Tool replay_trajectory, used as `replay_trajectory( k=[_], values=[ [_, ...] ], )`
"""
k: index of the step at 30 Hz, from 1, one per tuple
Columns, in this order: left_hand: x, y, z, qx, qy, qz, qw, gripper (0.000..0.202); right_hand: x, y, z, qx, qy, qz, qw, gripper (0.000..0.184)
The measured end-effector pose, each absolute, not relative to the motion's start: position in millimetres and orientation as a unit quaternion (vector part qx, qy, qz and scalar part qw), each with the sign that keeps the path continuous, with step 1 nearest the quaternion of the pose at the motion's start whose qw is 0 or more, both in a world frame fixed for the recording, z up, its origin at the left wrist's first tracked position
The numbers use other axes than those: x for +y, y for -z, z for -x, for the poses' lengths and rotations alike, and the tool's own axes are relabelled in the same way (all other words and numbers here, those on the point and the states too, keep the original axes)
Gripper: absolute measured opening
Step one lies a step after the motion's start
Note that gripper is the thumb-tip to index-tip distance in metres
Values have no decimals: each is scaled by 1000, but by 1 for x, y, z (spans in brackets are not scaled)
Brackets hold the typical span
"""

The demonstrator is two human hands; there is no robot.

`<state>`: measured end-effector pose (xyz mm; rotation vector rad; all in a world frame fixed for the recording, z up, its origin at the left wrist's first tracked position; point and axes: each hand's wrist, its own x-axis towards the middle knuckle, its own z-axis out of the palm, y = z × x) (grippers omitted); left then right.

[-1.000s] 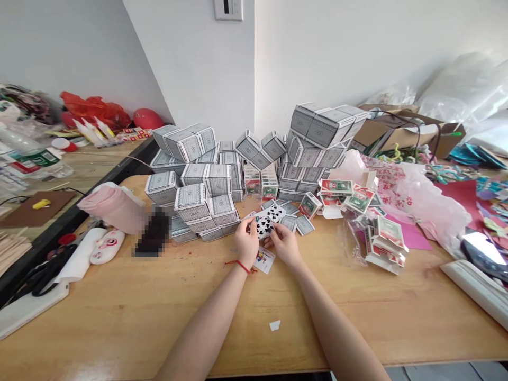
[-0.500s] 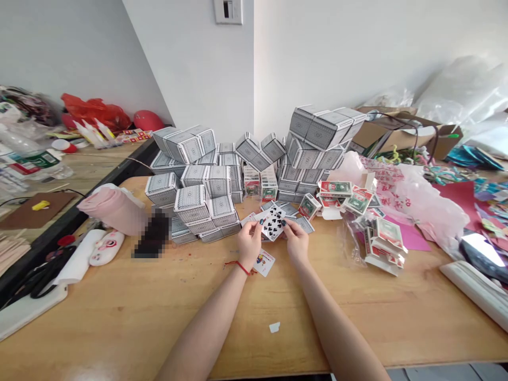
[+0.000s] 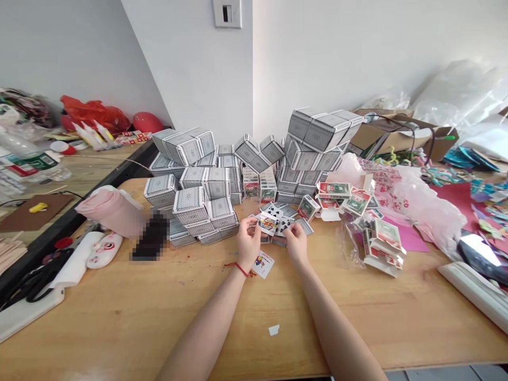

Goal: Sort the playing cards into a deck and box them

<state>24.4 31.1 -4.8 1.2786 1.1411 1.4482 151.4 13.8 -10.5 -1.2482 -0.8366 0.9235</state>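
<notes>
My left hand [image 3: 248, 242] pinches a picture playing card [image 3: 269, 224], its coloured figure facing me. Close beside it, my right hand [image 3: 296, 244] grips a black-pipped playing card [image 3: 283, 225] between thumb and fingers. The two cards are side by side above the table. More playing cards lie face up and face down just behind my hands. A joker card [image 3: 263, 265] rests flat on the wood near my left wrist, which wears a red string bracelet [image 3: 237, 266].
Stacked blocks folded from cards [image 3: 203, 207] stand left of my hands, others [image 3: 310, 156] behind right. Opened card boxes [image 3: 384, 246] and a crumpled plastic bag [image 3: 416, 198] lie rightward. A pink roll [image 3: 109, 209] and white mouse [image 3: 104, 250] sit left; a paper scrap [image 3: 273, 330] lies in front.
The spade card that both hands held together is no longer between them. Now a picture card shows in my left hand, and my right hand holds a separate black-pipped card.
</notes>
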Motion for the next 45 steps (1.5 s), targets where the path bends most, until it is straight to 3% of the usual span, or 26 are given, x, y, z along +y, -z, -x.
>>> replay_trajectory(
  k=[7,13,23,36,40,45],
  values=[
    [30,5,-24,457,-556,-565,403,14,8,-3,-138,-328,-548,430,638,27],
    [29,6,-25,451,-563,-578,381,11,10,-4,-141,-296,-579,399,647,31],
    [34,10,-24,475,-601,-513,388,11,10,-5,-144,-353,-479,456,662,32],
    [24,4,-25,382,-556,-623,396,16,13,0,-147,-375,-414,496,665,36],
    [23,3,-25,369,-543,-635,407,30,12,0,-148,-402,-388,514,651,49],
    [22,-1,-23,353,-510,-653,435,29,10,-2,-150,-443,-403,494,630,55]
  ],
)
